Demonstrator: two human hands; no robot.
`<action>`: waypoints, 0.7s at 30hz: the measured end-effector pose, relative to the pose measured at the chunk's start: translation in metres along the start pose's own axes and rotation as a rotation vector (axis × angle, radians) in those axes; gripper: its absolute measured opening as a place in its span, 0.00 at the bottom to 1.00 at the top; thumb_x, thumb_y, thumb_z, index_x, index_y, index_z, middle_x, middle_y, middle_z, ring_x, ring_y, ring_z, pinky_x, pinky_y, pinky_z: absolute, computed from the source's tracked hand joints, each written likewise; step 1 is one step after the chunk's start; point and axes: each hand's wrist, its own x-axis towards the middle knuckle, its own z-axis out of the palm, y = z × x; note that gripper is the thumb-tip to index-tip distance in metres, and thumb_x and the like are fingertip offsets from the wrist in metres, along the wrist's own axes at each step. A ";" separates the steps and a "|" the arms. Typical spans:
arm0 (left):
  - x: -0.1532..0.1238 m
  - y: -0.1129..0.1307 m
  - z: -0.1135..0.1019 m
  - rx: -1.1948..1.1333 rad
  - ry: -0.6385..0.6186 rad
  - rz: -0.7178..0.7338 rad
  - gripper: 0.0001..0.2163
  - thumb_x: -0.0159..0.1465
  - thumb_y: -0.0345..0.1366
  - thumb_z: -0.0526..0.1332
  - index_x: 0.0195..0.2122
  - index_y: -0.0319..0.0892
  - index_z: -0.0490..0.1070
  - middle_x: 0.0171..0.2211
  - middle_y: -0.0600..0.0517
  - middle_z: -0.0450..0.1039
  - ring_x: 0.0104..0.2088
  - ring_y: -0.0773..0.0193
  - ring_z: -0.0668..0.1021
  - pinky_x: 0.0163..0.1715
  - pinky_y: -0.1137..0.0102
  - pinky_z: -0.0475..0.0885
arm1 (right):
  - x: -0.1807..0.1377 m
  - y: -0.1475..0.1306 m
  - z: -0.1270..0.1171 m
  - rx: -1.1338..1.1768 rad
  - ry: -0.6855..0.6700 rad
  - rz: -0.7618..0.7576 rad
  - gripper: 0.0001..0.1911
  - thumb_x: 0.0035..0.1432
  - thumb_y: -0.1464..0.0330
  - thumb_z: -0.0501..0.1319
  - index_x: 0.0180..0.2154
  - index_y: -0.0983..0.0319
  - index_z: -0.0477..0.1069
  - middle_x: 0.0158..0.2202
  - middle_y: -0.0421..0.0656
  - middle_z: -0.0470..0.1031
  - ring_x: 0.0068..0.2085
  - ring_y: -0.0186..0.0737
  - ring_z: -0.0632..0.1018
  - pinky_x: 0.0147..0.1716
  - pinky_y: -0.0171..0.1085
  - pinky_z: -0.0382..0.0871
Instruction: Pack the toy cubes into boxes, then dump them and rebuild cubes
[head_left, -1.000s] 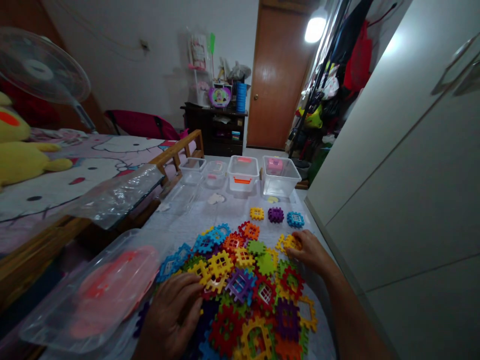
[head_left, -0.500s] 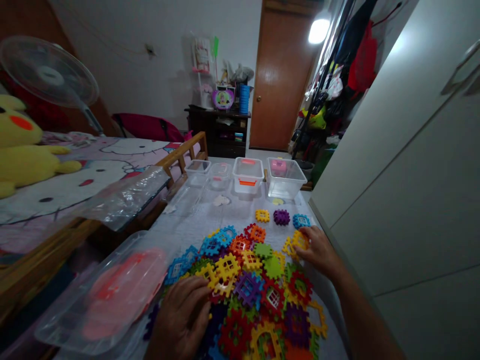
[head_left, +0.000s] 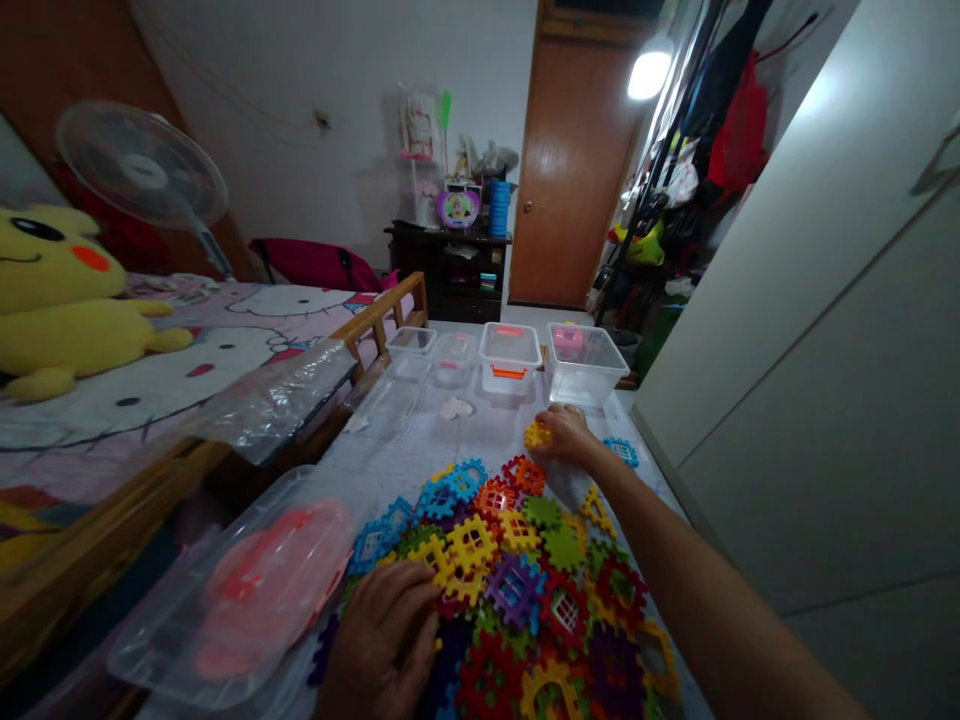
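Note:
My right hand [head_left: 568, 436] reaches past the pile, fingers closed on a yellow interlocking plastic tile [head_left: 537, 435]. How many yellow tiles sit under those fingers cannot be made out. Close by on the right lies a blue tile stack [head_left: 621, 452]. My left hand [head_left: 386, 625] rests at the near left of the tile pile, fingers loosely curved and thumb apart, with nothing visible in it. The pile mixes yellow tiles [head_left: 472, 540], purple tiles [head_left: 515, 590], red tiles [head_left: 564, 608], green tiles [head_left: 562, 547] and blue tiles [head_left: 373, 543].
Along the table's far side stand a clear bin with orange latches [head_left: 510, 360], a larger clear bin [head_left: 585, 365] and smaller clear containers [head_left: 411, 345]. A clear lid [head_left: 161, 620] with something pink lies at left. Bed rail [head_left: 379, 310] and white cabinet [head_left: 795, 400] flank the table.
My right hand has moved left and farther away, from the pile's right edge to where the yellow tile stack sat, now covering the purple stack. My left hand stays by the pile. The view shifted slightly.

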 end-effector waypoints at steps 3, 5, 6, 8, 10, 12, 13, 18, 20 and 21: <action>0.000 -0.001 0.000 -0.001 -0.003 0.007 0.10 0.62 0.30 0.60 0.45 0.46 0.72 0.43 0.48 0.76 0.46 0.58 0.77 0.47 0.63 0.74 | 0.008 0.000 0.002 -0.026 -0.027 -0.008 0.24 0.49 0.59 0.68 0.48 0.58 0.76 0.49 0.50 0.74 0.51 0.55 0.72 0.48 0.43 0.63; 0.000 -0.001 0.000 -0.004 -0.002 0.014 0.10 0.62 0.30 0.61 0.45 0.45 0.72 0.43 0.48 0.76 0.46 0.58 0.78 0.47 0.63 0.74 | 0.010 0.000 0.002 -0.038 -0.048 -0.018 0.23 0.49 0.60 0.68 0.48 0.58 0.76 0.50 0.51 0.75 0.51 0.55 0.72 0.48 0.44 0.64; 0.000 -0.002 0.000 -0.006 0.002 0.018 0.10 0.62 0.30 0.61 0.45 0.45 0.72 0.43 0.48 0.76 0.45 0.58 0.78 0.47 0.63 0.74 | 0.010 0.000 0.003 -0.043 -0.057 -0.024 0.23 0.49 0.60 0.68 0.48 0.58 0.76 0.50 0.51 0.75 0.51 0.55 0.72 0.48 0.44 0.64; 0.000 -0.002 0.000 -0.007 0.009 0.017 0.11 0.62 0.30 0.61 0.45 0.45 0.72 0.43 0.48 0.77 0.45 0.58 0.78 0.46 0.63 0.74 | 0.011 -0.001 0.004 -0.050 -0.071 -0.032 0.23 0.49 0.62 0.67 0.48 0.59 0.76 0.50 0.52 0.75 0.51 0.55 0.73 0.47 0.45 0.65; 0.000 -0.001 0.000 -0.009 0.009 0.010 0.11 0.62 0.30 0.61 0.45 0.46 0.72 0.43 0.48 0.77 0.45 0.58 0.78 0.46 0.63 0.74 | 0.011 -0.001 0.006 -0.051 -0.076 -0.034 0.23 0.49 0.63 0.67 0.49 0.60 0.76 0.50 0.53 0.75 0.51 0.56 0.73 0.47 0.45 0.65; 0.000 0.000 0.000 -0.010 0.007 0.003 0.11 0.62 0.30 0.61 0.45 0.47 0.72 0.43 0.49 0.77 0.45 0.58 0.78 0.46 0.63 0.75 | 0.012 -0.001 0.007 -0.048 -0.076 -0.033 0.24 0.49 0.63 0.67 0.49 0.61 0.76 0.51 0.54 0.75 0.51 0.57 0.73 0.47 0.46 0.66; 0.000 0.000 -0.001 -0.013 0.008 0.002 0.11 0.62 0.30 0.61 0.45 0.47 0.72 0.43 0.49 0.77 0.45 0.58 0.78 0.46 0.63 0.75 | 0.013 -0.002 0.008 -0.044 -0.075 -0.031 0.24 0.49 0.62 0.67 0.49 0.61 0.76 0.50 0.54 0.75 0.51 0.57 0.73 0.47 0.46 0.66; 0.003 0.005 -0.003 -0.048 0.014 -0.015 0.10 0.62 0.29 0.60 0.44 0.46 0.73 0.43 0.49 0.77 0.45 0.59 0.78 0.46 0.64 0.74 | 0.007 -0.004 -0.001 0.000 -0.025 -0.012 0.34 0.48 0.62 0.69 0.57 0.60 0.69 0.55 0.53 0.72 0.54 0.57 0.71 0.52 0.47 0.64; 0.004 0.006 -0.004 -0.052 0.013 -0.028 0.09 0.62 0.29 0.60 0.43 0.46 0.72 0.42 0.49 0.76 0.45 0.59 0.77 0.47 0.63 0.74 | -0.004 -0.004 -0.010 0.024 0.012 -0.012 0.37 0.51 0.60 0.68 0.61 0.62 0.65 0.58 0.54 0.69 0.57 0.57 0.69 0.55 0.47 0.62; 0.004 0.006 -0.004 -0.049 0.011 -0.035 0.09 0.62 0.29 0.60 0.43 0.46 0.72 0.43 0.49 0.76 0.45 0.59 0.77 0.47 0.63 0.74 | -0.013 -0.004 -0.014 0.042 0.031 -0.019 0.37 0.53 0.59 0.67 0.62 0.63 0.63 0.59 0.54 0.67 0.58 0.56 0.68 0.56 0.47 0.61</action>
